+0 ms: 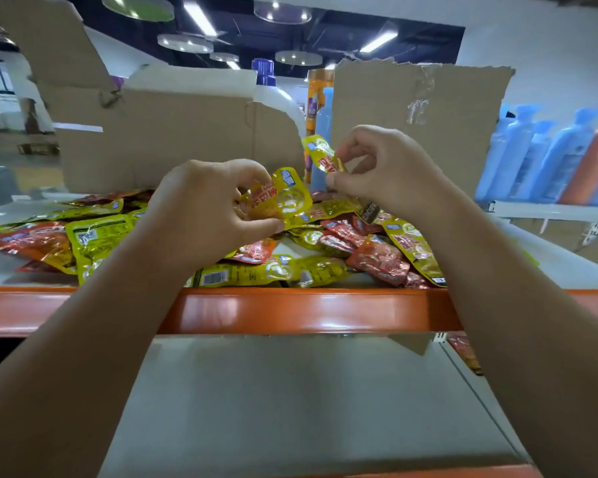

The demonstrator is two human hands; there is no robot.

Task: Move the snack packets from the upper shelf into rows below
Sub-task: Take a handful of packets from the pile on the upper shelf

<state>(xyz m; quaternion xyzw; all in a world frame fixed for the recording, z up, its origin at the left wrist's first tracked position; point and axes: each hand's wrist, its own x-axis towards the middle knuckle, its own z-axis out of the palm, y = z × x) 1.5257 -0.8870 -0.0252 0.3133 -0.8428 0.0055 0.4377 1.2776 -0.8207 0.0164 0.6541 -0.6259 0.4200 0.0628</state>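
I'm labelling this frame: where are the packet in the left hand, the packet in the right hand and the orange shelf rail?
Left-hand packet (287, 198): head view, yellow front.
Right-hand packet (320, 155): head view, upper yellow part.
Orange shelf rail (290, 310): head view, middle of front face.

The pile of snack packets lies on the upper shelf. Just in front of the pile runs the front beam. Below the pile is the lower shelf, with a lone packet at its right edge. Behind the pile on the left stands a cardboard box. Behind it on the right stands a cardboard sheet. A detergent jug stands between them. Far right of the pile, a row of bottles stands on another shelf. Over the pile, the left hand holds the lower packet. The right hand holds the higher packet.
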